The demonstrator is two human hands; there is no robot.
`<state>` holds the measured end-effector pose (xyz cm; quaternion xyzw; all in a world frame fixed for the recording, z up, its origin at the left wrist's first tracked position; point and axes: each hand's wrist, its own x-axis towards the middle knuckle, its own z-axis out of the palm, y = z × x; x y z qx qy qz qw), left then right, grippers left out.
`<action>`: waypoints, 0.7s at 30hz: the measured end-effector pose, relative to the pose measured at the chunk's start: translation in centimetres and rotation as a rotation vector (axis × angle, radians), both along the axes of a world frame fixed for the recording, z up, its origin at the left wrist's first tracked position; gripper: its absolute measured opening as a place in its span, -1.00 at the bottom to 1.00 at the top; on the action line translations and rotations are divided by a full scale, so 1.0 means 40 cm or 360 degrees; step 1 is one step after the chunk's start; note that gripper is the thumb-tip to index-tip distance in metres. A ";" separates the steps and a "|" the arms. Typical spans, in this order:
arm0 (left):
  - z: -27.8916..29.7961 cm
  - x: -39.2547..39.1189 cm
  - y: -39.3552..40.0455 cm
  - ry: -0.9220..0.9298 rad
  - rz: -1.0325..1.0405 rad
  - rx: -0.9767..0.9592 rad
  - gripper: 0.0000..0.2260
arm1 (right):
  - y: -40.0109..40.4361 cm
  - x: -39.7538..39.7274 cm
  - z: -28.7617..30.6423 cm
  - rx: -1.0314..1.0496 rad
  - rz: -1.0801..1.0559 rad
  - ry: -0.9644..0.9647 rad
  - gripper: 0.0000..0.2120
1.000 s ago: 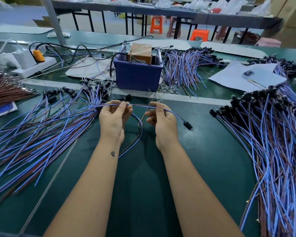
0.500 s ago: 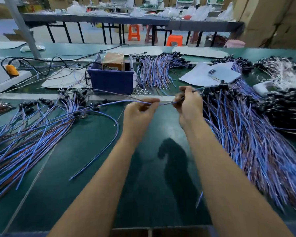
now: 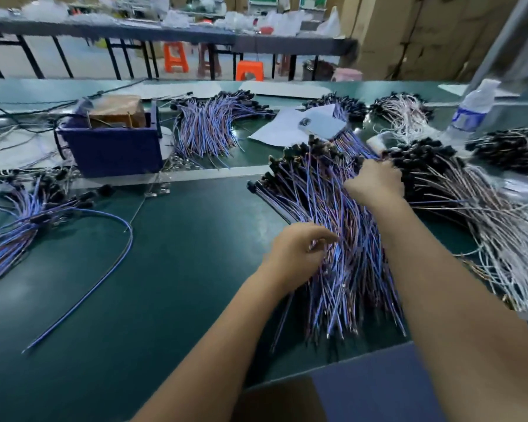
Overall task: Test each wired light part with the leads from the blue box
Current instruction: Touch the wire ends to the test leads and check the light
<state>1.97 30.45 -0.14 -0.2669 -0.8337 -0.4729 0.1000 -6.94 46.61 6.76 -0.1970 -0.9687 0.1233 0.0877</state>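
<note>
At three o'clock on the tabletop, both hands in the big pile of wired parts: right hand curled among the heads, left hand pinching wires. Blue box at eleven o'clock, leads untouched. Probably mid-batch, many left.

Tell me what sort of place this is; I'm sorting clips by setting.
Probably a factory assembly or testing bench: heaps of identical blue-wired parts, a blue box trailing leads, and stacked cardboard cartons behind long worktables.
</note>
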 end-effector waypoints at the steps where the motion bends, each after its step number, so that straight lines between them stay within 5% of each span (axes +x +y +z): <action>1: -0.001 -0.002 -0.016 -0.0026 0.0055 0.0032 -0.72 | -0.013 0.004 -0.007 0.0045 -0.0026 0.0037 -0.64; 9: 0.011 -0.030 -0.255 -0.0073 0.0929 0.0265 -0.73 | -0.348 0.011 -0.036 -0.0050 0.0504 0.0395 -0.58; 12: 0.004 -0.034 -0.400 -0.0009 0.1378 -0.0022 -0.75 | -0.516 0.023 -0.073 -0.0112 0.0793 0.0331 -0.57; 15: -0.003 -0.023 -0.524 -0.0296 0.1772 -0.0322 -0.72 | -0.673 0.037 -0.112 -0.0446 0.1131 0.0062 -0.61; 18: -0.015 -0.012 -0.611 -0.0592 0.1812 -0.0534 -0.64 | -0.785 0.056 -0.148 -0.0667 0.1252 -0.0073 -0.68; 21: -0.032 -0.009 -0.638 -0.0640 0.1764 -0.0614 -0.61 | -0.823 0.071 -0.193 -0.0524 0.1230 0.0037 -0.70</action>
